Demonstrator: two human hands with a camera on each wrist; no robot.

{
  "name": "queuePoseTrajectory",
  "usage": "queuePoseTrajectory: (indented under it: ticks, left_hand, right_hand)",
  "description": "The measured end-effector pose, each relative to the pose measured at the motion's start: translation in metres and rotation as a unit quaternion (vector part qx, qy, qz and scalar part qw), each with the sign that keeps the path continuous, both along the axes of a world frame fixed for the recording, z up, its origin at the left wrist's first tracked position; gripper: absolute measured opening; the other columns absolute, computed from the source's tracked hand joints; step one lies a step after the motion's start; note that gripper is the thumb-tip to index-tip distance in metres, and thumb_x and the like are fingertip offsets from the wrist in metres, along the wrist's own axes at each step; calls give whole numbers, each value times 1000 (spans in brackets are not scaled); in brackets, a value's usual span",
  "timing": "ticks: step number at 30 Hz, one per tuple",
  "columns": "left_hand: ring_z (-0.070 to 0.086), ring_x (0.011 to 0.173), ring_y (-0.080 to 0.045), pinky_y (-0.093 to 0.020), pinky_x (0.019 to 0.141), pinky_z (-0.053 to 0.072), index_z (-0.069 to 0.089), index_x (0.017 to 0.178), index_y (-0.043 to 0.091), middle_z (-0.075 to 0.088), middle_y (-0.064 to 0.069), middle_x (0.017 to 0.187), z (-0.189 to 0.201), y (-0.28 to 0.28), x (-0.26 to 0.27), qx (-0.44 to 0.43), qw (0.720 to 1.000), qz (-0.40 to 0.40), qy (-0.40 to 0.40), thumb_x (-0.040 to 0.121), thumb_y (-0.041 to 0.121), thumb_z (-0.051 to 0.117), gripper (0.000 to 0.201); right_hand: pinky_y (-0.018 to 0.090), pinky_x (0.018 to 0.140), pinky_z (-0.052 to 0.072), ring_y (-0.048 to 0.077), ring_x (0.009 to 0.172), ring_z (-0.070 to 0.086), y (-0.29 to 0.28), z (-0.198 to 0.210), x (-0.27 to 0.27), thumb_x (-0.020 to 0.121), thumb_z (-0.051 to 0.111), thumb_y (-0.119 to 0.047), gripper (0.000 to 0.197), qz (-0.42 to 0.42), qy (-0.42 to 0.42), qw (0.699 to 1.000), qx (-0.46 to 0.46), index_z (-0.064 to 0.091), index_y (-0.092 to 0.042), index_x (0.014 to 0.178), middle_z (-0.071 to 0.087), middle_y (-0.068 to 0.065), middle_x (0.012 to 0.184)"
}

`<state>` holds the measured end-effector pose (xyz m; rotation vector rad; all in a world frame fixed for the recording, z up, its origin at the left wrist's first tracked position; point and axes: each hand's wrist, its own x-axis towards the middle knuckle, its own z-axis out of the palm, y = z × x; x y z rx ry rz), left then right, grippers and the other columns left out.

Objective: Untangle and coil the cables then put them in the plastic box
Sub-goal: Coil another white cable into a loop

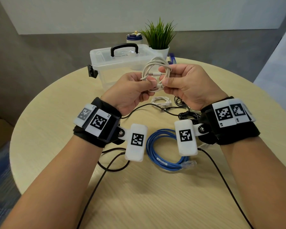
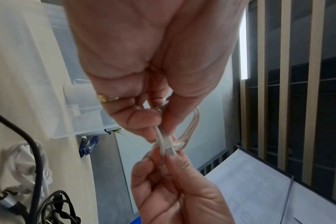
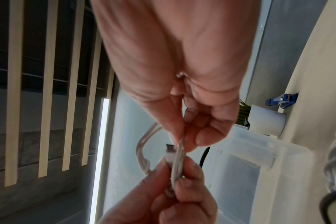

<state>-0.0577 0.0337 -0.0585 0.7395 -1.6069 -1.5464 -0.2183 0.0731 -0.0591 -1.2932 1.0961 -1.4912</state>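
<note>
In the head view both hands hold a coiled white cable (image 1: 153, 67) in the air in front of the clear plastic box (image 1: 104, 66). My left hand (image 1: 148, 83) pinches the bundled loops at the coil's lower left. My right hand (image 1: 163, 82) pinches the coil's lower right beside a loose connector end (image 1: 160, 86). In the left wrist view the left hand (image 2: 160, 121) grips the white cable (image 2: 194, 124). In the right wrist view the right hand (image 3: 182, 142) pinches the strands by the connector (image 3: 170, 152). A blue cable coil (image 1: 162, 154), a small white coil (image 1: 161, 100) and tangled black cables (image 1: 186, 113) lie on the table.
The round wooden table (image 1: 48, 129) carries the box with a black handle (image 1: 124, 47) at the back. Behind the box stand a potted plant (image 1: 158, 38) and a bottle (image 1: 134, 38). A blue object (image 1: 172, 59) sits by the plant pot. Thin black wires trail from the wrists across the table.
</note>
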Motion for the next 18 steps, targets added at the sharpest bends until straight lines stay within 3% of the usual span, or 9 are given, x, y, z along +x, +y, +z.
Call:
queuePoseTrajectory:
  ticks: [6,14,18]
  left_hand:
    - [52,52,-8,-16,45,39,57,83,8,59,-1,65,-2,1,-5,8,999,37,25,92,1,53,13]
    - [50,50,-8,-16,46,39,53,80,9,52,-5,67,-3,-1,-8,-8,997,70,13,91,-4,51,17]
    - [54,53,-9,-15,47,40,56,75,7,54,-7,69,-3,-3,-2,-34,997,35,-67,90,-4,53,19]
  right_hand:
    - [20,59,45,14,71,56,-1,1,1,84,54,16,33,-4,43,999,-14,64,-4,109,63,19,100]
    - [20,58,41,13,68,50,1,1,-1,83,54,16,39,26,70,997,-20,63,-5,115,62,17,97]
    - [20,57,45,11,63,53,1,1,-1,86,57,10,25,8,32,999,-23,68,-6,100,64,11,82]
